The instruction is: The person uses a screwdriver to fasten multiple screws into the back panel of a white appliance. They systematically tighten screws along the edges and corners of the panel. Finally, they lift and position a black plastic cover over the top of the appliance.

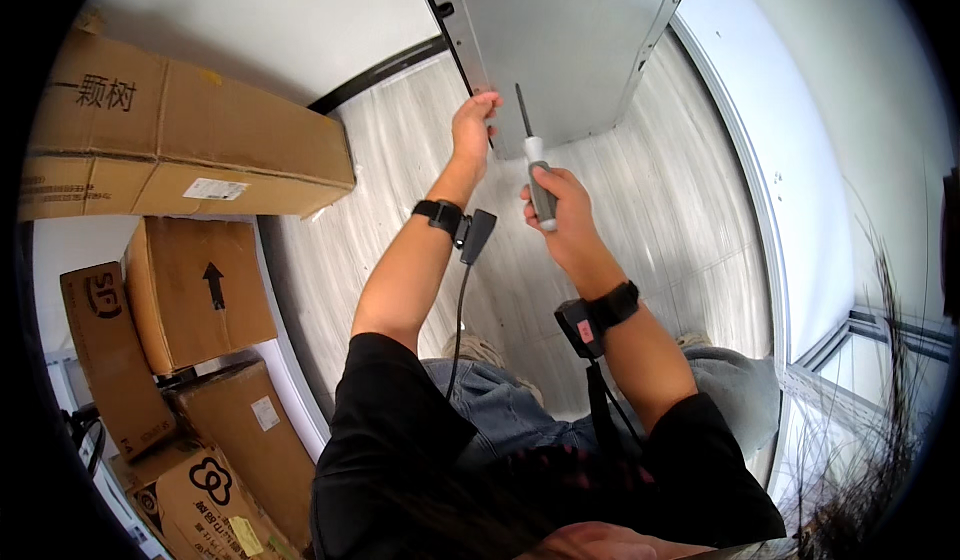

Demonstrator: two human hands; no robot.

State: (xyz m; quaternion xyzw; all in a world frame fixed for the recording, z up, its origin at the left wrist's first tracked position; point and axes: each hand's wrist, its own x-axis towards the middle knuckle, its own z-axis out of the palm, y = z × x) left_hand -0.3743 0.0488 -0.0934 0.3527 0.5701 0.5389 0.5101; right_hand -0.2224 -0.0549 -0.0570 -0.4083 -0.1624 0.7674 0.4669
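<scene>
My right hand [562,210] is wrapped round the grey and white handle of a screwdriver [542,190]. Its dark shaft points up and away, with the tip in front of a large grey metal panel [560,50]. At the panel's lower left edge is my left hand [474,128], its fingers curled in against the metal. Whatever those fingers pinch, if anything, is too small to make out. Dark fittings and holes run along the panel's two side edges.
Cardboard boxes sit at the left: a long one [250,135] and several smaller ones, including a box with a black arrow [205,290]. A white ledge [735,90] runs along the right. Cables hang from the black straps on both my wrists. Pale wood-look flooring [680,220] lies below.
</scene>
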